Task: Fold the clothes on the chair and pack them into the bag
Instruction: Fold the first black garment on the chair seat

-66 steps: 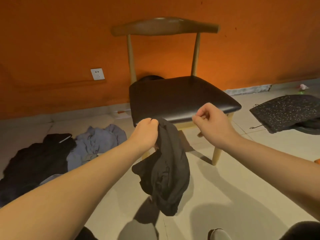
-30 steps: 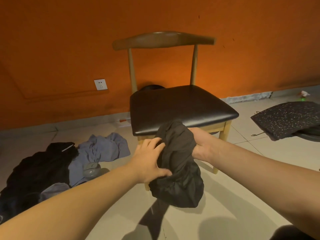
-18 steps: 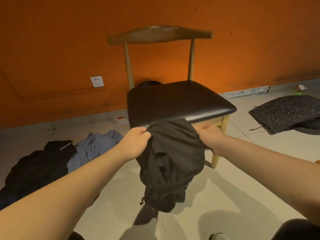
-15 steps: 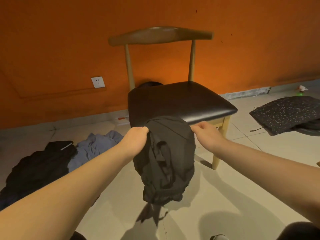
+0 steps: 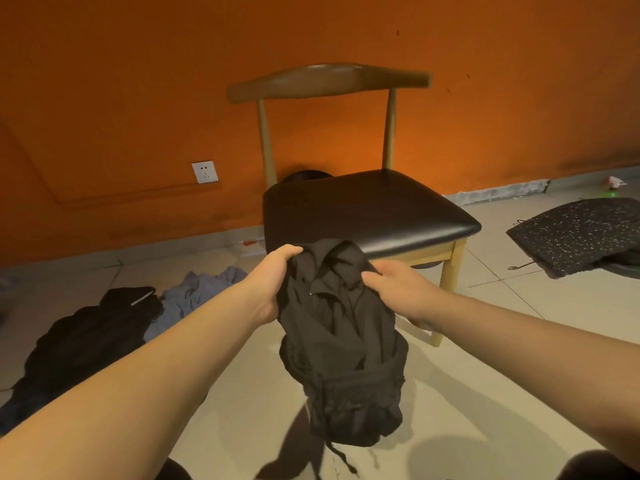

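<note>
Gripping the top edge of a crumpled black garment (image 5: pixel 343 358), the left hand (image 5: pixel 277 271) and right hand (image 5: pixel 398 289) sit close together at the centre of the frame, both with fingers curled into the cloth. The cloth hangs bunched below them, in front of the near edge of the chair (image 5: pixel 367 209) with its dark seat, and a drawstring (image 5: pixel 341 457) dangles from its lower end. Behind the chair is the orange wall (image 5: pixel 138 81), with a white socket (image 5: pixel 205 172) at centre left. At lower left a black heap (image 5: pixel 79 341) and a blue-grey cloth (image 5: pixel 194 292) lie on the tiled floor (image 5: pixel 485 358). At the right edge lies a dark speckled item (image 5: pixel 581 233) — possibly the bag, though its shape is hard to read.
</note>
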### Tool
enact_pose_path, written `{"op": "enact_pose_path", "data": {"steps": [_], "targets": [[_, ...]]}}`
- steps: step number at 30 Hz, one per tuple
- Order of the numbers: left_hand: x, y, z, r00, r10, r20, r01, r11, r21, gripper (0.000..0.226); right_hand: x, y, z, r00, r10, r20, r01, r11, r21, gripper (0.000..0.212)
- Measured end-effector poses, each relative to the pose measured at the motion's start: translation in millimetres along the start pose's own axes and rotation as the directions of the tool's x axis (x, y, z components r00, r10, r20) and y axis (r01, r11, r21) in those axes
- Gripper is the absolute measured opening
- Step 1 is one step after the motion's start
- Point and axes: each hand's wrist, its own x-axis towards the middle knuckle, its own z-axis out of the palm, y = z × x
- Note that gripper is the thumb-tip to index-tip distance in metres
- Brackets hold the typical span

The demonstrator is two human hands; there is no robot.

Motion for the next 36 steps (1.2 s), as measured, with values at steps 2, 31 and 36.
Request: {"op": "enact_pose_path", "data": {"steps": [2,31,36], "targets": [[3.3,-3.2,-5.9,1.000,0.029,0.005,-0.029,0.993,0.111,0.054,3.0,-0.4,-3.8,0.996,0.052,-0.066,-0.046,0.995,0.086,0.047],[-4.6,3.8,10.4,0.923,0.187,-0.337,-0.186,0.982,0.036,0.036,-26.0,-3.5,-10.0,0.923,0.362,0.128,-0.384,0.882,0.273,0.056],[-11.1,5.9,9.2,0.974,0.061,-0.220,-0.143,0.914,-0.379,0.032,-28.8,0.9,-12.5,0.887,0.376,0.267,-0.461,0.735,0.496,0.055]]}}
